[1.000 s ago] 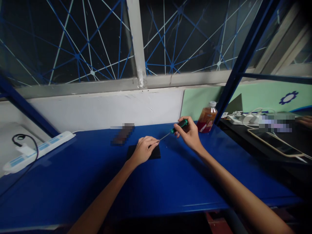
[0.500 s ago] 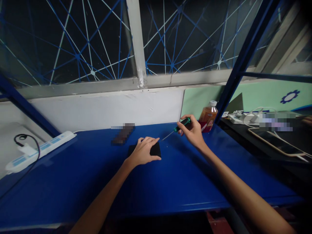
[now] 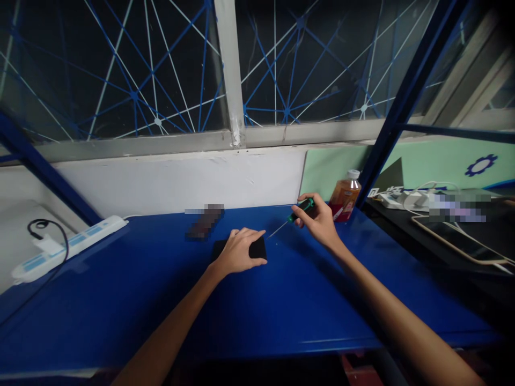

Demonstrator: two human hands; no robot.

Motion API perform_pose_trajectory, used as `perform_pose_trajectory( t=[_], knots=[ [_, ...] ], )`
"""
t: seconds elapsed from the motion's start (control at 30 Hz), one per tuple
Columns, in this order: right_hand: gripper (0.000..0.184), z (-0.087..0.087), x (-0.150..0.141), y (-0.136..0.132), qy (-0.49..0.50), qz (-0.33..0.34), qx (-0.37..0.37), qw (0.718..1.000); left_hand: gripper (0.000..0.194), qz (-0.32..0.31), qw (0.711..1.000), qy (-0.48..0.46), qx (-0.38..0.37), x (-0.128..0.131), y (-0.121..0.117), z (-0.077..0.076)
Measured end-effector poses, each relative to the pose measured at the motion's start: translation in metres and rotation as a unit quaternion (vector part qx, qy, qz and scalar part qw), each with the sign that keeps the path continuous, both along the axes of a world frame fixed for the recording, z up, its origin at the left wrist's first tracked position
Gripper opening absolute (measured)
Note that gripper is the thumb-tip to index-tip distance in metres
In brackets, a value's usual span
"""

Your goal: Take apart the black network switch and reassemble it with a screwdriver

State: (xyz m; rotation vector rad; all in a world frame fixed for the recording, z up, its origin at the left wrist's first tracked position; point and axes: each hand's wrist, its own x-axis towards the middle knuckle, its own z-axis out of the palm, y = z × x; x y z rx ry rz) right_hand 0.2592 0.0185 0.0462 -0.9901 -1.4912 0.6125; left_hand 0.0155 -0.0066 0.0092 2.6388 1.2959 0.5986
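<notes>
My left hand [image 3: 240, 251] lies over a flat black rectangular object [image 3: 258, 249] on the blue table, thumb along its near edge and fingers across its far side. Much of that object is hidden under the palm. In my closed right hand [image 3: 321, 217] is a screwdriver [image 3: 301, 210] with a black and green handle. Its thin metal shaft slants down to the left, and the tip is just right of my left fingertips, apart from the black object. A tiny light speck, too small to name, lies on the table below the tip.
A bottle of orange-brown drink [image 3: 346, 195] stands behind my right hand. A blurred dark item [image 3: 206, 222] lies beyond my left hand. At the left is a white power strip [image 3: 72, 249] with a black cable. A phone [image 3: 458, 239] and white cables lie on the black surface at right.
The view has shifted slightly. Both hands keep nearly the same pose, with the screwdriver tip still beside my left fingertips.
</notes>
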Motion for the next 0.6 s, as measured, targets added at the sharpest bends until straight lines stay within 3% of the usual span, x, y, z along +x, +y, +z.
perform_pose_trajectory(
  t=[0.17, 0.6],
  knots=[
    [0.033, 0.003, 0.000, -0.001, 0.008, 0.007, 0.002, 1.000, 0.066, -0.007, 1.000, -0.027, 0.000, -0.001, 0.000, 0.004],
    [0.031, 0.013, -0.003, -0.010, 0.074, 0.046, -0.003, 0.996, 0.053, 0.010, 0.978, -0.206, 0.036, -0.003, -0.004, 0.026]
  ],
)
